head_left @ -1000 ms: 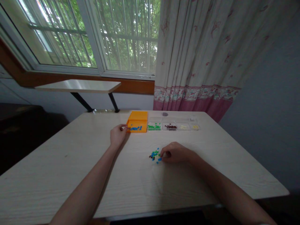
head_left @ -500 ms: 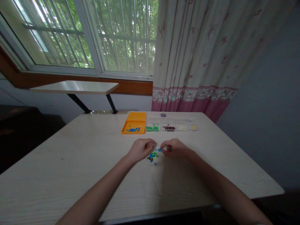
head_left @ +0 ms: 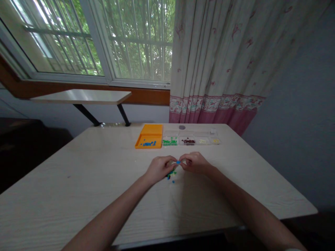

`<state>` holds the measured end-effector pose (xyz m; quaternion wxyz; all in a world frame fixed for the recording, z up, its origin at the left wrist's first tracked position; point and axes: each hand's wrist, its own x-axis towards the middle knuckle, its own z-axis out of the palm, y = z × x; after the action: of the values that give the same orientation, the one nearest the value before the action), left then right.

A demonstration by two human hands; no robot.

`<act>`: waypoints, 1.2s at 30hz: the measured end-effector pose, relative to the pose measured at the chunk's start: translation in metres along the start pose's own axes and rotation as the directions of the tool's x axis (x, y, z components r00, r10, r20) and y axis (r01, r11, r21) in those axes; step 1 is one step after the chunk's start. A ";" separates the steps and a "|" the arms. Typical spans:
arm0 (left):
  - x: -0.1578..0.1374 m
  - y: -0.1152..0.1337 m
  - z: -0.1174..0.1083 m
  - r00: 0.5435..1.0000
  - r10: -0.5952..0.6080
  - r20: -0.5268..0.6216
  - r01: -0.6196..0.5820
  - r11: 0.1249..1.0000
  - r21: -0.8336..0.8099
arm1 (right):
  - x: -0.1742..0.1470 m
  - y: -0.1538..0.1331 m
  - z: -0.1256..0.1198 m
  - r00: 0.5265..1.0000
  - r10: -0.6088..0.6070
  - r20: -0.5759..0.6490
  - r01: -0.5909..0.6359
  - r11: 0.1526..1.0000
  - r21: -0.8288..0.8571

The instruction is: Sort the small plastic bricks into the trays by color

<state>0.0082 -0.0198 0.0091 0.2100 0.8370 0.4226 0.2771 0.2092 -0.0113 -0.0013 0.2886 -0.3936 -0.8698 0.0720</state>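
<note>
A small blue building brick (head_left: 178, 162) sits between my two hands, just above the table. My left hand (head_left: 160, 168) pinches it from the left with thumb and forefinger. From the other side, my right hand (head_left: 195, 163) grips the same brick with its fingertips. Whether it is one brick or several joined is too small to tell. Beneath my left fingers lies a small pile of mixed bricks (head_left: 172, 173) in green, blue, pale yellow and dark brown, partly hidden by that hand. One loose blue brick (head_left: 173, 182) rests nearer to me.
Behind my hands stands an open orange box (head_left: 140, 146) holding blue bricks. To its right, clear plastic boxes contain green bricks (head_left: 170, 141), dark brown bricks (head_left: 188, 141) and pale yellow bricks (head_left: 202, 142). A grey round object (head_left: 182, 127) lies at the table's back edge.
My left hand has moved right and now meets my right hand at the blue brick. The right hand has lifted the brick slightly away from the pile.
</note>
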 end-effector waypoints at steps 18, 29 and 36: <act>0.005 -0.011 -0.030 0.744 0.137 -0.655 -0.080 0.990 0.116 | 0.002 -0.011 0.012 0.955 0.136 0.262 -0.152 0.988 0.039; 0.003 -0.005 -0.027 0.712 0.260 -0.652 -0.158 0.964 0.213 | 0.005 -0.009 0.016 0.932 0.181 0.314 -0.185 0.983 -0.016; 0.003 -0.007 -0.026 0.744 0.209 -0.635 -0.116 0.976 0.185 | 0.005 -0.010 0.015 0.938 0.170 0.304 -0.177 0.984 -0.002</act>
<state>-0.0114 -0.0109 0.0259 -0.0313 0.7342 0.4120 0.5387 0.1917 -0.0127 -0.0080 0.1496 -0.4493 -0.8646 0.1678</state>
